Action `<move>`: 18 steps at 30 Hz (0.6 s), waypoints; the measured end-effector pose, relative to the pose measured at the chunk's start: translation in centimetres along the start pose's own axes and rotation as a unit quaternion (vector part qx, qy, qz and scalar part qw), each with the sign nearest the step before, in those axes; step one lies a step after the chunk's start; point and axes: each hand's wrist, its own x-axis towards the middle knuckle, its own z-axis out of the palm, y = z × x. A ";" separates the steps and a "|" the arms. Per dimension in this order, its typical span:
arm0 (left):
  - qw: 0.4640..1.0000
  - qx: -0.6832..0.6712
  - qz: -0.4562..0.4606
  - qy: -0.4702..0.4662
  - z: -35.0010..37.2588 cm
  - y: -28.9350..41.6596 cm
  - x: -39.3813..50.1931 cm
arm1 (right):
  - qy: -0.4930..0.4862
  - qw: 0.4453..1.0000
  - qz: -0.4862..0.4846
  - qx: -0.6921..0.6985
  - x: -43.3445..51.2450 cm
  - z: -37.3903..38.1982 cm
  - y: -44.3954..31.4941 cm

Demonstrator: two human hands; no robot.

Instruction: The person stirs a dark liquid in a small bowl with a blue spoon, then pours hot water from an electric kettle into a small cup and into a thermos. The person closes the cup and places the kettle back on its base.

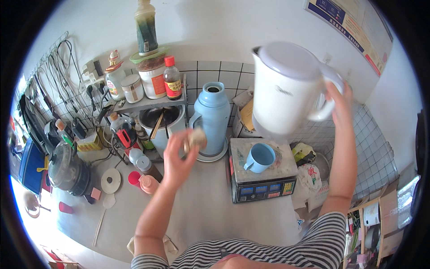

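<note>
My right hand (339, 101) grips the handle of a large white electric kettle (285, 90), raised above a digital scale (265, 181). Between the fingers of my left hand (179, 151) is a pale, blurred stopper (196, 138), perhaps a cork. Behind that hand stands a light-blue thermos flask (213, 117), its mouth uncovered, on a round white dish (215, 158). A light-blue plastic cup (260, 158) stands upright on the scale's stained top, below the kettle. What the kettle and the cup hold cannot be seen.
Left of the thermos, a metal shelf (147, 105) bears jars and a red-capped sauce bottle (172, 79); below is a pot (161, 117) with chopsticks. Squeeze bottles (144, 164), a pink bottle (149, 184) and a glass-lidded cooker (69, 171) stand farther left. Plastic bags (309, 176) lie right of the scale.
</note>
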 end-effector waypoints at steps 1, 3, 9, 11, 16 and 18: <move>1.000 -0.004 0.020 0.013 0.9 -0.6 2.6 | 0.041 0.999 0.024 0.010 -2.1 -2.2 0.0; 0.999 -0.042 0.021 0.027 3.0 -2.1 8.0 | 0.127 0.990 0.046 0.042 -7.2 -6.0 0.5; 0.989 0.106 -0.042 -0.091 7.4 -6.8 19.5 | 0.336 0.918 0.203 -0.066 -26.1 -12.6 1.5; 0.982 0.145 -0.022 -0.116 8.7 -8.2 20.8 | 0.287 0.942 0.156 -0.081 -31.1 -12.3 2.4; 0.958 0.229 0.012 -0.175 10.3 -10.2 21.8 | 0.147 0.937 0.310 -0.068 -37.6 -10.0 1.9; 0.944 0.265 0.017 -0.197 10.7 -10.2 22.0 | 0.110 0.935 0.331 -0.064 -38.6 -8.9 1.9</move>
